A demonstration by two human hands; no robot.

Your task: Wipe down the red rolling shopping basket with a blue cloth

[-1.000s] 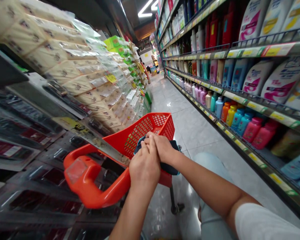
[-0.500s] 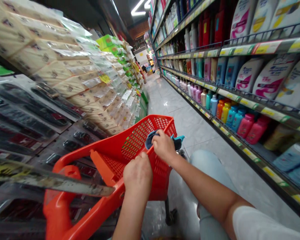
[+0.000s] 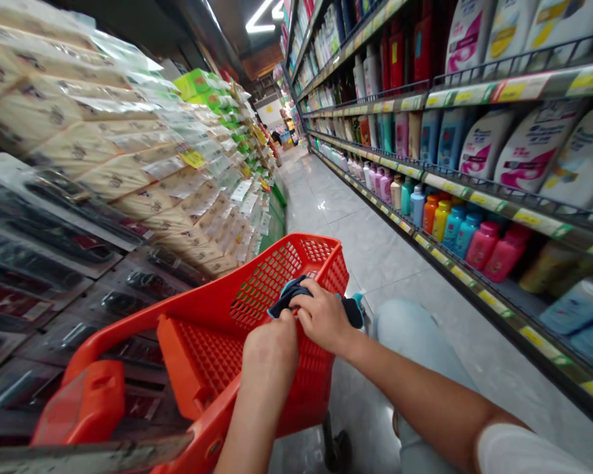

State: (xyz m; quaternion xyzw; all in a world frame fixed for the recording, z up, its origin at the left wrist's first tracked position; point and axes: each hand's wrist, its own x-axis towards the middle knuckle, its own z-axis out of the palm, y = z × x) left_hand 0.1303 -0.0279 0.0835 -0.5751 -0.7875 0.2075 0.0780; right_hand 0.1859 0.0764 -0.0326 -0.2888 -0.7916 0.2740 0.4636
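1. The right hand (image 3: 323, 317) is closed, its fingers curled down over a dark blue cloth (image 3: 289, 301) with a teal edge, gripping it from above.
2. The left hand (image 3: 271, 359) sits just beside the right hand, its back turned up and its knuckles against the cloth. Its fingers are hidden, so I cannot tell whether it grips or only touches.
3. The cloth is held above the far end of a red mesh shopping basket (image 3: 277, 282), not lying on the basket's floor. As things stand, it is in the hands, and both hands are inside the basket's rim.
4. The cloth is the one loose item I can make out at the basket. An orange ribbed panel (image 3: 195, 365) stands inside the near end, and an orange handle (image 3: 82, 408) runs out to the left.
5. Right of the basket, a leg in pale jeans (image 3: 415, 336) stands near a black caster (image 3: 337, 451) on the tiled floor (image 3: 375, 247).
6. Further right of the basket, shelves hold pink bottles (image 3: 494, 253) and large white pouches (image 3: 534, 151). Left of it are blister packs (image 3: 44, 263) and stacked plastic-wrapped tissue packs (image 3: 103, 145).
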